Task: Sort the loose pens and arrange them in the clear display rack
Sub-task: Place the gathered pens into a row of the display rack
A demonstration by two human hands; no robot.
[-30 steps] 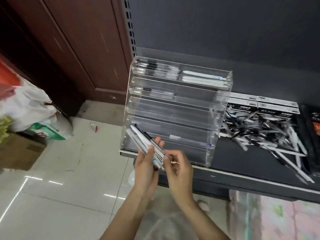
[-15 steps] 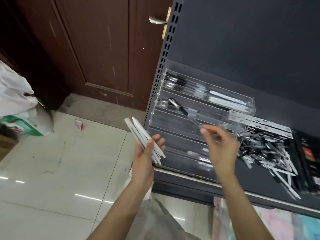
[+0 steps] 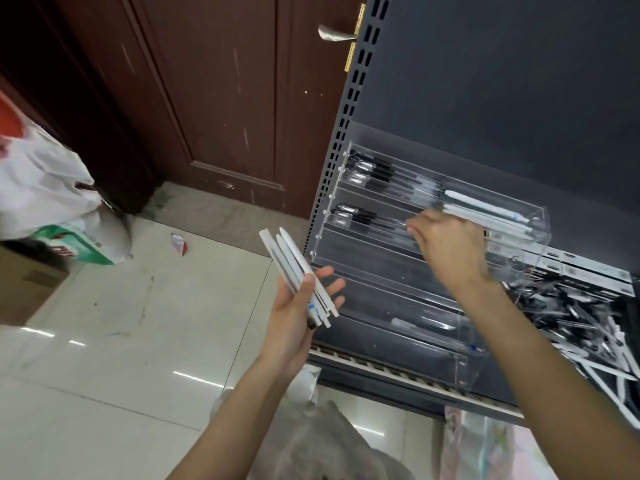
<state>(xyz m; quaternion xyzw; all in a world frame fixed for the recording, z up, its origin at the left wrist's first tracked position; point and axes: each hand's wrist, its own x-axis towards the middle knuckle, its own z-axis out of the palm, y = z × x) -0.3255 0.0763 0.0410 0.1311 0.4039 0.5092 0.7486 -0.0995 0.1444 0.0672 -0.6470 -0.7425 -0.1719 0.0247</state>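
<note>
Since earlier frame, your right hand reached deeper to second tier of clear display rack; black pen you carried no longer visible, grip unclear. Rack on dark shelf: top tier held black-grip pens plus white pens, second tier few black, lower tiers nearly bare. Loose pile right of rack, unsorted; most work left. Brown door, tiled floor, white bag behind. Your left hand gripped white pen bundle.
</note>
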